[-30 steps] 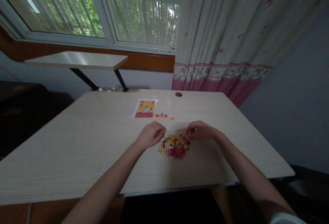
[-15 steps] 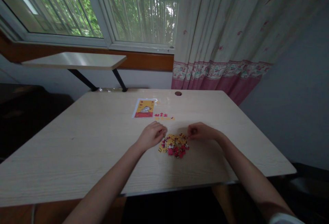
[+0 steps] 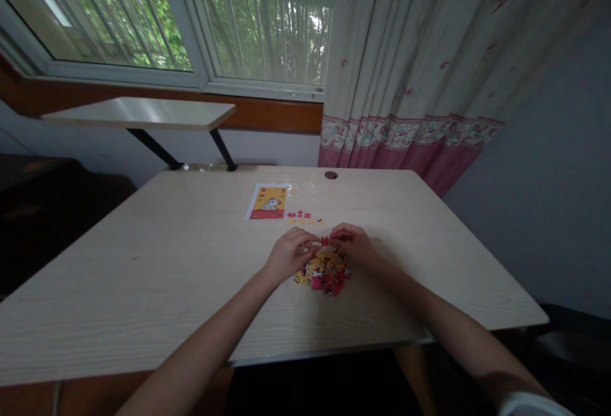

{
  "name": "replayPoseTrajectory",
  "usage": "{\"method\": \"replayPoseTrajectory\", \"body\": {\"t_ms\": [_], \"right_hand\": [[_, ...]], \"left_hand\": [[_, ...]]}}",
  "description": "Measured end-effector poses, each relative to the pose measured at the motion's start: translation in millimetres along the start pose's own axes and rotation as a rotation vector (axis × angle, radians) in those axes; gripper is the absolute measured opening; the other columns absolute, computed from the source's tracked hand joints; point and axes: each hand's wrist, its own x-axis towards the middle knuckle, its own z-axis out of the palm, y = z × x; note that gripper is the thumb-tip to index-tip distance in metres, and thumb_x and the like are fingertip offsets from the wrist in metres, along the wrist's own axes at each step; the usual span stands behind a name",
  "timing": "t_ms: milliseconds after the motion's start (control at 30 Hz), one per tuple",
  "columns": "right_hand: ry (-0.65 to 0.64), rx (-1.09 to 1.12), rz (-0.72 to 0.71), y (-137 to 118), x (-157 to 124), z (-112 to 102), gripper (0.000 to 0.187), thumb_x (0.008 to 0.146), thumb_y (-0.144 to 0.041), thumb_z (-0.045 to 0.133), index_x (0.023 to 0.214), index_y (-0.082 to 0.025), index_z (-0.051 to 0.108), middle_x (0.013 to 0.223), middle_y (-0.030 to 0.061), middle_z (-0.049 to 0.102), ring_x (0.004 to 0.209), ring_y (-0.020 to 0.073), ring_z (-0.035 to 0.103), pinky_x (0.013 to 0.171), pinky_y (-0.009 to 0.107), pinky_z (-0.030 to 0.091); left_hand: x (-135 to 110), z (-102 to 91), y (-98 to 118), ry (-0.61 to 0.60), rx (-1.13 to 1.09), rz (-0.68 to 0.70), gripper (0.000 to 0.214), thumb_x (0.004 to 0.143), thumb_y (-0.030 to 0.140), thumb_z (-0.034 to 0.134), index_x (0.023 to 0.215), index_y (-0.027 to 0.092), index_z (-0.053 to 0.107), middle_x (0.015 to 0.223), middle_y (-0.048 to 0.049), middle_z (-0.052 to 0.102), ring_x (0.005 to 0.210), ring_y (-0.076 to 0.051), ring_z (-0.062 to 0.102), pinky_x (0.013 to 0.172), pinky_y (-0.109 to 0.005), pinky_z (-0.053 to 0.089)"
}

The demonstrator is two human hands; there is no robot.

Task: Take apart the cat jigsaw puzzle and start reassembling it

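A small heap of red, yellow and white puzzle pieces [image 3: 325,274] lies on the pale wooden table [image 3: 143,263]. Just above the heap my left hand [image 3: 289,254] and my right hand [image 3: 351,242] meet, fingertips pinched together. Between them sits a small red puzzle piece [image 3: 324,241], and both hands seem to grip it. Farther back lies a yellow and red picture card [image 3: 268,201] showing a cartoon animal. Beside it a short row of loose red and yellow pieces [image 3: 305,217] is laid out.
A round cable hole [image 3: 330,175] sits near the table's far edge. Behind the table are a window [image 3: 191,15], a small side table [image 3: 138,112] on black legs and a flowered curtain [image 3: 429,60]. The table's front edge [image 3: 334,349] is close to me.
Both hands have come together over the heap; my right hand moved left with a red piece, and my left hand rose a little to meet it.
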Motion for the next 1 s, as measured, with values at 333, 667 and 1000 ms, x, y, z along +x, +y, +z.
{"method": "replayPoseTrajectory", "body": {"t_ms": [333,667,1000], "right_hand": [[0.01,-0.085,-0.075,-4.8,-4.7,-0.1,0.021,0.073,-0.038,0.063,0.078,-0.018,0.062,0.075,0.0026,0.066,0.068,0.0139,0.061,0.064,0.026,0.048],[0.028,-0.483,-0.313,-10.5,-6.4,-5.6,0.008,0.079,-0.026,0.061,0.08,-0.022,0.068,0.076,0.0031,0.067,0.069,0.0141,0.058,0.071,0.028,0.044],[0.05,-0.615,-0.399,-12.1,-8.5,-8.1,0.009,0.08,-0.026,0.059,0.079,-0.023,0.067,0.076,0.0026,0.068,0.075,0.0159,0.06,0.078,0.031,0.038]], "left_hand": [[0.2,0.0,0.0,0.035,0.0,0.044,0.013,0.086,0.024,0.052,0.086,0.017,0.062,0.076,-0.0043,0.063,0.075,-0.015,0.055,0.069,-0.028,0.045],[0.5,-0.5,-2.0,0.041,0.007,0.031,0.013,0.086,0.026,0.051,0.085,0.018,0.061,0.078,-0.0047,0.064,0.075,-0.015,0.055,0.069,-0.028,0.045],[-0.3,-1.6,-1.6,0.025,0.003,-0.006,0.014,0.085,0.026,0.052,0.091,0.019,0.062,0.072,-0.0026,0.06,0.071,-0.014,0.054,0.067,-0.027,0.044]]}}
